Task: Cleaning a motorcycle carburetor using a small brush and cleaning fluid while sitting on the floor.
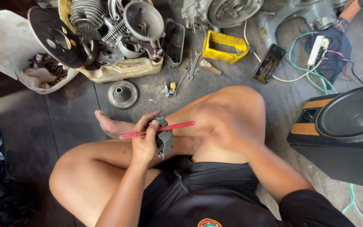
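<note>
We're gripping the small grey metal part [164,141] and a red stick [158,130] in our left hand [144,141], over our lap. Right hand [221,126] is blurring, grip unclear. Risk: stick slipping out, dropping among floor [76,113] parts.

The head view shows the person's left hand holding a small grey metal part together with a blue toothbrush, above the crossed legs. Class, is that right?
Not quite. In the head view the toothbrush is red, not blue. The rest holds: the left hand grips it together with the small grey metal part above the crossed legs.
</note>
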